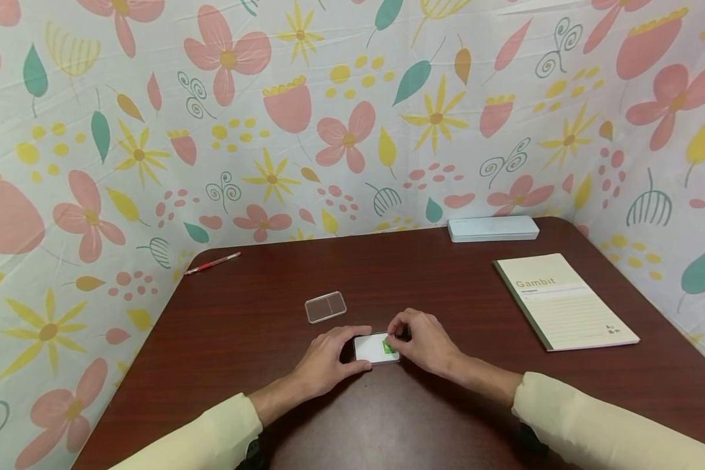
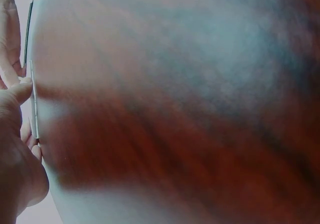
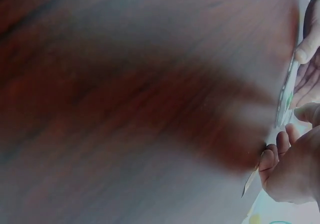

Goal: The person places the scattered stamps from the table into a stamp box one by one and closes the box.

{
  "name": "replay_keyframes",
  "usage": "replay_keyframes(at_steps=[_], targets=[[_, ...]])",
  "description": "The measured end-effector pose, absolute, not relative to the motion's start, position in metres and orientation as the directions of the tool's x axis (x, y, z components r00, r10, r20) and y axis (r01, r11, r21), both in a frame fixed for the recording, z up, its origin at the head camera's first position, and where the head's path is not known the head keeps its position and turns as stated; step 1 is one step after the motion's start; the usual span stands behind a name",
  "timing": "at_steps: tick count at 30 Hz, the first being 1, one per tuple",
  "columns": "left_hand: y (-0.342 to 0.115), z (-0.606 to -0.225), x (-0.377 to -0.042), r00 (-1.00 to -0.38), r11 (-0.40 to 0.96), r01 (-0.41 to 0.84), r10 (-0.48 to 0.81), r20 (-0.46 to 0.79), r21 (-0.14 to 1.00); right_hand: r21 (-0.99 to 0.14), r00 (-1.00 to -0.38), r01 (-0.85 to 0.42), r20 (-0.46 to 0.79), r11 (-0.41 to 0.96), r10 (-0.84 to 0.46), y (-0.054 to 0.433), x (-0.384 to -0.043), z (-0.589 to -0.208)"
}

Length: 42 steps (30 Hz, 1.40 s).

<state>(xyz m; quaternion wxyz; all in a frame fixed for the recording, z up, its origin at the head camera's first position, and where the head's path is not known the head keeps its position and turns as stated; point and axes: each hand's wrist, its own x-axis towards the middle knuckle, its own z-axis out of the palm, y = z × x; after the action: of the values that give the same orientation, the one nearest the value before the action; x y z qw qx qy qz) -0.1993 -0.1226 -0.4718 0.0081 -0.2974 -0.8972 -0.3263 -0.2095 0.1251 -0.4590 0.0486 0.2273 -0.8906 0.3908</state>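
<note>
Right grip (image 1: 424,343) apparently pinches the green piece (image 1: 388,348) at the right end of the white case (image 1: 369,349); left grip (image 1: 328,356) clasps the left end, roughly midway between the desk's (image 1: 258,281) side edges. Probably lifting or placing the piece; next calls for steady bracing.

The head view is bright, evenly lit and crisp on the patterned cloth (image 1: 348,140); pale glare spreads over the tabletop (image 1: 367,424) at bottom centre; soft shadow lies below the right hand (image 1: 427,343); both wrist views are hazy and blurred, with bluish glare at the left one's upper right.
</note>
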Motion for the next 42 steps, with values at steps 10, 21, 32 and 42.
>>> replay_keyframes(at_steps=[10, 21, 32, 42], targets=[[-0.122, -0.471, -0.199, -0.823, 0.607, 0.54, 0.525, 0.215, 0.583, -0.749, -0.901, -0.411, 0.249, 0.519, -0.355, 0.134, -0.215, -0.449], [-0.123, -0.471, -0.2, -0.825, 0.61, 0.538, 0.524, 0.213, 0.582, -0.818, -0.912, -0.36, 0.206, 0.448, -0.356, 0.151, -0.229, -0.451], [-0.123, -0.473, -0.199, -0.825, 0.617, 0.54, 0.521, 0.218, 0.573, -0.768, -0.922, -0.369, 0.229, 0.523, -0.313, 0.179, -0.235, -0.447], [-0.122, -0.473, -0.199, -0.822, 0.618, 0.549, 0.522, 0.227, 0.563, -0.723, -0.924, -0.376, 0.243, 0.58, -0.295, 0.201, -0.234, -0.456]])
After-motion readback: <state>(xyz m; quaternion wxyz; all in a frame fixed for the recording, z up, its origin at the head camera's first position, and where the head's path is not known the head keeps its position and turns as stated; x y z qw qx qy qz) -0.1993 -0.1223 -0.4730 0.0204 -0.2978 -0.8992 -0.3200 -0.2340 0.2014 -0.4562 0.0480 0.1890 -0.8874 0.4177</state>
